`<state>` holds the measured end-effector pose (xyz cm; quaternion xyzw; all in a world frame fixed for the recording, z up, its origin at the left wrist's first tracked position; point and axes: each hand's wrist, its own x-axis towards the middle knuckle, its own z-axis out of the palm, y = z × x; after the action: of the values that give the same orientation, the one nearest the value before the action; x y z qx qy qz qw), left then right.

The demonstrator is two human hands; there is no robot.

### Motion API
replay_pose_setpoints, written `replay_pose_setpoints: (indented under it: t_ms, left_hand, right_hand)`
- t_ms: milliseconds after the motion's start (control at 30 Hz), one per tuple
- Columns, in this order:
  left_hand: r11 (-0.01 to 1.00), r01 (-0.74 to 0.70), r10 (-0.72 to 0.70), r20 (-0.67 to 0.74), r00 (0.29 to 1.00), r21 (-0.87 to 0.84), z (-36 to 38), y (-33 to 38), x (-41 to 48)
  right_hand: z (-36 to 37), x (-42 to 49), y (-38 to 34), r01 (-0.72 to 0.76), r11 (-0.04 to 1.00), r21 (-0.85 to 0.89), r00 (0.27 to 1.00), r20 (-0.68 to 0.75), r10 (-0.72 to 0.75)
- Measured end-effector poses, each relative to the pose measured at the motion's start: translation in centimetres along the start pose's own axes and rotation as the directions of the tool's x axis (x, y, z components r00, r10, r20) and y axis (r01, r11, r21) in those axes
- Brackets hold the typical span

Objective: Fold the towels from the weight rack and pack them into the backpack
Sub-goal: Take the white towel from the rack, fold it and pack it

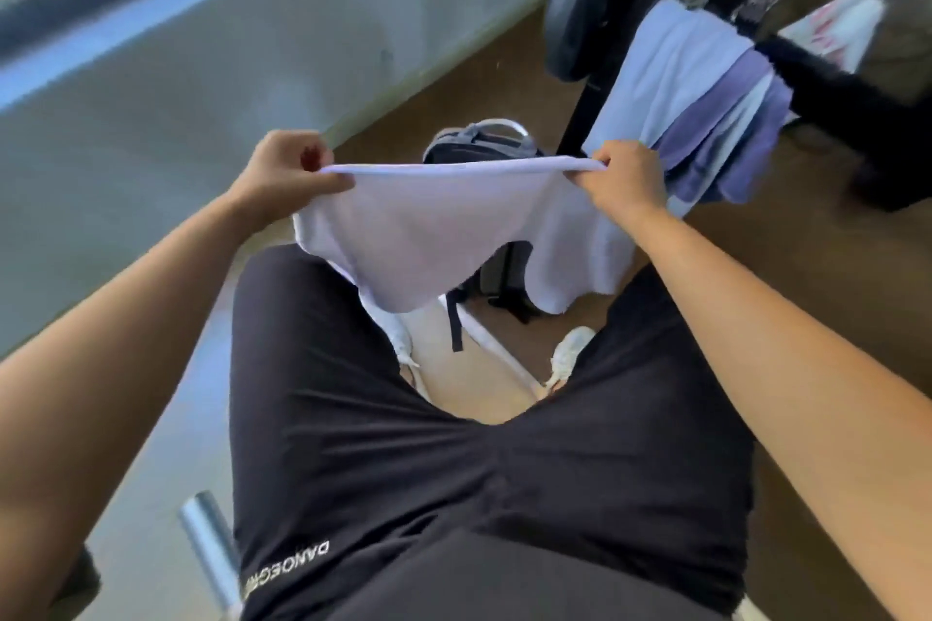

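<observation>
White towel point(428, 237) stretched between both hands, above the backpack point(479, 146).

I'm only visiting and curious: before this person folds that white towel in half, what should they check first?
1. Left hand pinches one end of the white towel along its top edge: ok.
2. Right hand pinches the other end: ok.
3. Top edge pulled straight between the hands: ok.
4. Lower part hangs even: not ok, it sags unevenly.
5. Backpack open for packing: cannot tell, the towel hides most of it.
6. Rack emptied: not ok, several rack towels hang there.
</observation>
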<state>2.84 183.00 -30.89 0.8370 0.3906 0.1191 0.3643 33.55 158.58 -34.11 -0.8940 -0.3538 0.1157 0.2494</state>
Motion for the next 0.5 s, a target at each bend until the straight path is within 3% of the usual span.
replay_pose_setpoints:
  t_ms: [100,167,367,500]
  left_hand:
    - [0.983,0.032,-0.091,-0.329,0.940,-0.180,0.3,0.2,-0.7]
    - [0.963,0.072,-0.184,-0.442,0.878,-0.258,0.5,0.7,-1.1]
    - [0.896,0.188,-0.384,-0.489,0.783,-0.403,2.9,0.7,-0.9]
    - [0.828,0.226,-0.506,-0.512,0.694,-0.513,3.2,0.1,0.0]
  right_hand:
    - [-1.8,-0.9,1.3,-0.040,0.999,-0.001,0.999,-0.030,0.040]
    - [-2.6,-1.5,2.6,-0.081,0.997,-0.016,0.996,-0.041,0.080]
    - [-3.0,-2.0,4.7,-0.266,0.961,-0.074,0.961,0.063,0.270]
    - [-2.5,-1.5,5.1,-0.199,0.974,-0.109,0.969,0.124,0.212]
